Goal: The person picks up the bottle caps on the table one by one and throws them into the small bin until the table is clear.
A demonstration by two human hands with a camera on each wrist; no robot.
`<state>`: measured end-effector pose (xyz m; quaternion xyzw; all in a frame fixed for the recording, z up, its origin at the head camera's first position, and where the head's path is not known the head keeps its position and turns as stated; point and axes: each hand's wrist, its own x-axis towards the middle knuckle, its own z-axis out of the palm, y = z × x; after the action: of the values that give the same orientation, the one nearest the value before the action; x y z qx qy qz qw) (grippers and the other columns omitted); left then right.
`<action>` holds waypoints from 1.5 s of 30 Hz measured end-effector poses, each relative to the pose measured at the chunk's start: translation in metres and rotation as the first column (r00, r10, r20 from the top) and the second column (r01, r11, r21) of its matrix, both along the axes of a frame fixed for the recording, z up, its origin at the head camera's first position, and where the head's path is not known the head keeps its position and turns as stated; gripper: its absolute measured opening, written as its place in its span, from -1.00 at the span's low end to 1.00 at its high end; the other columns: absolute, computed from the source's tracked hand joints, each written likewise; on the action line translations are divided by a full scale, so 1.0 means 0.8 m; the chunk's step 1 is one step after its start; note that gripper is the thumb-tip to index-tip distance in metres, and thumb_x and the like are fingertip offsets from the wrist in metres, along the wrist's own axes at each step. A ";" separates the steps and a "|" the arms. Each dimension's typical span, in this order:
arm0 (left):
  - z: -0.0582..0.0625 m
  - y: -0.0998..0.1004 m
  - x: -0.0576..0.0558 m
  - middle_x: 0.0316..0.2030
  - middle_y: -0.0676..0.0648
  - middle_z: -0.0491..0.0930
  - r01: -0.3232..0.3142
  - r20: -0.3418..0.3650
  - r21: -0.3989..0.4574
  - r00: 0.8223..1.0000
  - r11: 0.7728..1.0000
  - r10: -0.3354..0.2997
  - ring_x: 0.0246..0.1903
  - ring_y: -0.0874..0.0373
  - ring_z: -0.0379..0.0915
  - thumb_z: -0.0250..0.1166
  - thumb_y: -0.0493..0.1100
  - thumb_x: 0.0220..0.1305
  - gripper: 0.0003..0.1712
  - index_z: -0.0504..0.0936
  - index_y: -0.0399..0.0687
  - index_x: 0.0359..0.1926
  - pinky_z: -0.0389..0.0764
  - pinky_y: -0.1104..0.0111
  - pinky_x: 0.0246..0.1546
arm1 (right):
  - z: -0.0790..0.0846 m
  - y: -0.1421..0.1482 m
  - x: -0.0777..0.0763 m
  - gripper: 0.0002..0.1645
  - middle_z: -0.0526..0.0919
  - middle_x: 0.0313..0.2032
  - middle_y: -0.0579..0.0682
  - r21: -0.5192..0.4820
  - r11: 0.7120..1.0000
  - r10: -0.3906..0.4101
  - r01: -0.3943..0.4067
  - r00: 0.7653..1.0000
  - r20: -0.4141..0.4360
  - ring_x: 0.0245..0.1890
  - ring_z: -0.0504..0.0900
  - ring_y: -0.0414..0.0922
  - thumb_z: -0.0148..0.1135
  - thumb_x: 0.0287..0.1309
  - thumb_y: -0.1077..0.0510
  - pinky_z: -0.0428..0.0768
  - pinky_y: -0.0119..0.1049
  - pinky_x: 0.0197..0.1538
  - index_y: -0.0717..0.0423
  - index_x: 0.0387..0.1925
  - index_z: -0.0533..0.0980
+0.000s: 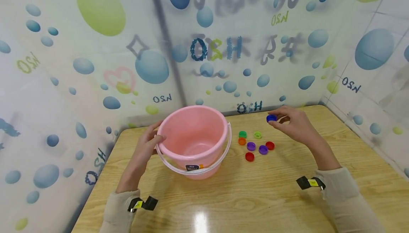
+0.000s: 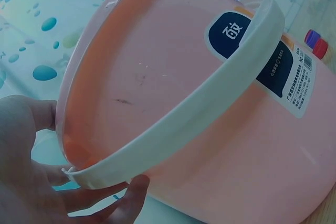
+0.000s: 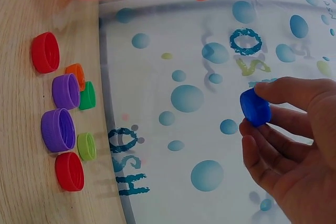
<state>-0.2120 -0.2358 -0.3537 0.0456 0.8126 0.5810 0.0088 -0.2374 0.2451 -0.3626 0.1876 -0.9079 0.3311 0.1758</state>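
Note:
A pink plastic bucket [image 1: 182, 133] stands upright on the table, its mouth tipped slightly toward me in the head view. My left hand [image 1: 145, 147] holds the bucket's left rim, thumb at the lip and fingers along the outside. The white bail handle [image 2: 173, 124] hangs down across the bucket's front. Above the table to the right, my right hand [image 1: 295, 124] pinches a blue bottle cap [image 3: 255, 107] between thumb and fingers. Below that hand lie loose bottle caps: red [image 1: 249, 156], purple [image 1: 263, 150], orange [image 1: 242, 141], green [image 1: 243, 134] and light green [image 1: 257, 135].
The wooden table [image 1: 255, 197] meets a curtain [image 1: 204, 73] printed with blue and green drops along its back edge. A label [image 2: 283, 72] is stuck on the bucket's front. Both wrists wear black straps with small cameras.

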 end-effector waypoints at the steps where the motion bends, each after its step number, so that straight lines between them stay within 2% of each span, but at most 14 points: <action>1: 0.000 0.000 0.000 0.32 -0.31 0.50 -0.001 0.000 -0.001 1.000 1.000 0.001 -0.10 0.10 0.67 0.12 -0.08 0.48 -0.32 0.26 0.14 0.57 0.70 0.35 -0.18 | 0.000 0.000 0.000 -0.68 0.73 -0.15 0.00 -0.001 1.000 0.005 -0.005 1.000 -0.007 -0.21 0.64 -0.25 0.39 0.30 0.14 0.63 -0.55 -0.13 0.15 0.04 0.70; 13: 0.001 0.001 -0.002 0.32 -0.31 0.49 0.003 -0.006 0.002 1.000 1.000 -0.003 -0.08 0.10 0.66 0.12 -0.08 0.48 -0.33 0.27 0.13 0.57 0.70 0.37 -0.18 | 0.005 -0.006 0.004 -0.70 0.75 -0.13 0.02 -0.016 0.999 0.031 -0.031 0.999 -0.033 -0.22 0.67 -0.18 0.39 0.30 0.16 0.55 -0.69 -0.14 0.15 0.03 0.70; 16: 0.002 0.001 -0.003 0.33 -0.31 0.49 0.006 -0.005 0.002 1.000 1.000 -0.006 -0.08 0.09 0.67 0.12 -0.08 0.48 -0.32 0.26 0.13 0.57 0.71 0.36 -0.18 | 0.005 -0.006 0.004 -0.71 0.74 -0.14 0.00 -0.008 0.999 0.030 -0.031 0.998 -0.046 -0.23 0.67 -0.18 0.40 0.29 0.16 0.59 -0.64 -0.14 0.14 0.02 0.70; 21: 0.002 0.002 -0.004 0.34 -0.30 0.48 0.013 -0.004 0.004 1.000 1.000 -0.013 -0.07 0.09 0.68 0.12 -0.08 0.48 -0.32 0.26 0.13 0.57 0.72 0.35 -0.18 | 0.006 -0.007 0.005 -0.71 0.74 -0.14 -0.01 0.008 0.999 0.033 -0.033 0.997 -0.074 -0.24 0.69 -0.14 0.41 0.28 0.17 0.71 -0.43 -0.14 0.13 0.02 0.71; 24: 0.001 0.001 -0.004 0.34 -0.30 0.48 0.012 0.000 0.006 1.000 1.000 -0.012 -0.08 0.08 0.68 0.12 -0.08 0.48 -0.32 0.26 0.14 0.57 0.72 0.35 -0.19 | 0.008 -0.009 0.007 -0.71 0.74 -0.13 -0.01 0.008 0.999 0.041 -0.040 0.996 -0.083 -0.24 0.70 -0.12 0.41 0.28 0.17 0.70 -0.46 -0.14 0.13 0.02 0.71; 31: 0.001 0.000 -0.001 0.33 -0.31 0.49 0.010 -0.001 0.002 1.000 1.000 -0.010 -0.10 0.10 0.67 0.10 -0.09 0.48 -0.32 0.26 0.15 0.57 0.71 0.35 -0.19 | 0.012 -0.014 0.012 -0.71 0.75 -0.13 0.00 0.007 0.998 0.057 -0.057 0.993 -0.100 -0.26 0.71 -0.09 0.42 0.26 0.18 0.55 -0.69 -0.14 0.13 0.01 0.70; 45: -0.002 -0.002 -0.002 0.31 -0.32 0.50 0.032 -0.020 0.008 0.999 0.999 -0.031 -0.11 0.15 0.68 0.10 -0.10 0.50 -0.32 0.25 0.14 0.58 0.72 0.37 -0.17 | 0.017 -0.020 0.015 -0.70 0.75 -0.11 0.02 -0.001 0.996 0.084 -0.085 0.990 -0.115 -0.28 0.73 -0.10 0.44 0.22 0.23 0.56 -0.70 -0.14 0.13 0.00 0.71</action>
<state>-0.2135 -0.2376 -0.3551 0.0641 0.8095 0.5835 0.0099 -0.2255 0.2295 -0.3492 0.2442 -0.8865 0.3296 0.2142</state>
